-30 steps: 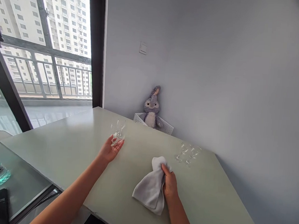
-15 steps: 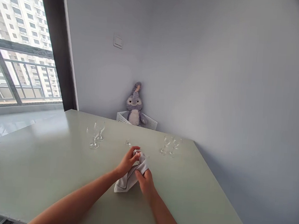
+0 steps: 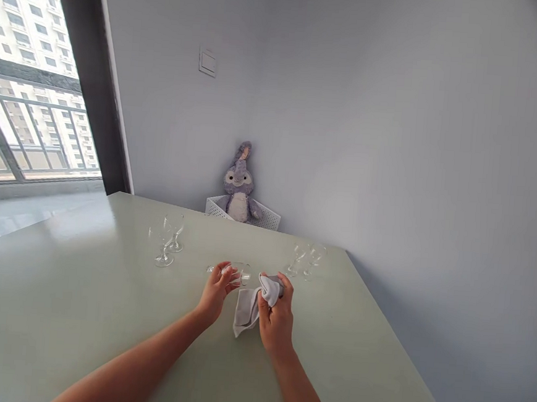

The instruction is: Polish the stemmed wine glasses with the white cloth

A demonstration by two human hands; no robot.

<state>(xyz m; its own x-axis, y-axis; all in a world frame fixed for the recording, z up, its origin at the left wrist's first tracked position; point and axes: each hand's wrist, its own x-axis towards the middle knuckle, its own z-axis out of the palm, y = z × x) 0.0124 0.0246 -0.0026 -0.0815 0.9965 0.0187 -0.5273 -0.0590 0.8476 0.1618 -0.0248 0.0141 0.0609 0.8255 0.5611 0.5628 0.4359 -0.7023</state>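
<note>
My left hand [image 3: 215,293] is closed round a clear stemmed glass [image 3: 243,274], which lies sideways above the table, its bowl toward the right and its foot toward the left. To the right, my right hand [image 3: 278,316] grips a light grey cloth [image 3: 247,311], bunched between the fingers with one end hanging down to the left. A small gap separates the cloth from the glass. Two clear stemmed glasses stand upright at the left, a nearer one [image 3: 164,260] and a farther one [image 3: 175,246].
Two more clear glasses [image 3: 293,269] [image 3: 308,271] stand upright at the right. Behind the far edge of the pale green table [image 3: 147,328], a purple plush toy [image 3: 239,192] sits in a white perforated basket [image 3: 269,219] against the walls. A window is at the left.
My hands have moved apart. The cloth has come off the glass and shifted right with my right hand, while my left hand has moved left, leaving the glass bowl uncovered. The view has shifted slightly.
</note>
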